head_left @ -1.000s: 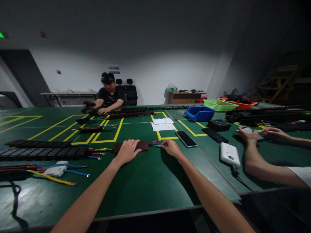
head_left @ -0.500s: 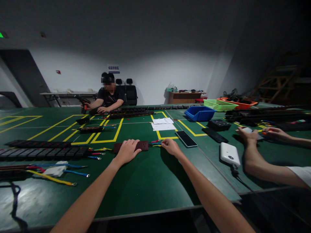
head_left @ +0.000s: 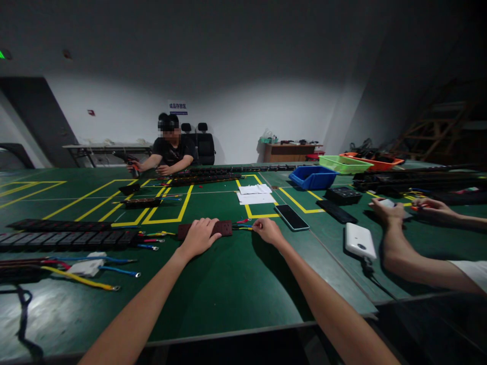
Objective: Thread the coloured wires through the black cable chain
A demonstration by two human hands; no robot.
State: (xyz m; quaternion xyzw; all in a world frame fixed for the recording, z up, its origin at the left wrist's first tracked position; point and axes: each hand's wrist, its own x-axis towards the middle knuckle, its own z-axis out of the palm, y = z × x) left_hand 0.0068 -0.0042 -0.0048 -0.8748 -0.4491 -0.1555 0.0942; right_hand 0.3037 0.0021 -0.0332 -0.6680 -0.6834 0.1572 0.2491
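- While your left hand (head_left: 200,233) lies palm down across the dark red socket strip (head_left: 227,228), its fingers stay fairly close together and the thumb sits a little apart; whether it grips the strip or merely rests on it cannot be told.
- That strip lies flat on the green table (head_left: 228,299) in front of you, both ends showing past your hand.
- Your right hand (head_left: 268,230) is narrowed to a pinch at the free ends of the thin coloured wires (head_left: 242,227), which run out from the strip's right end; exactly which strands sit between your fingertips is too small to tell.
- Just beyond your right hand lies a phone (head_left: 292,218), screen up, with white papers (head_left: 255,194) farther back.
- To your left, a long black socket strip (head_left: 72,240) has ring-ended leads at its right end; nearer you is a thick yellow wire (head_left: 81,279).
- Off to your right lies a white device (head_left: 359,241) with a cable, near a co-worker's bare forearm (head_left: 399,258).
- Farther back stands a blue bin (head_left: 312,178), near a light green basket (head_left: 345,165).
- Across the table, another person (head_left: 175,148) holds an orange-and-black tool (head_left: 133,167).
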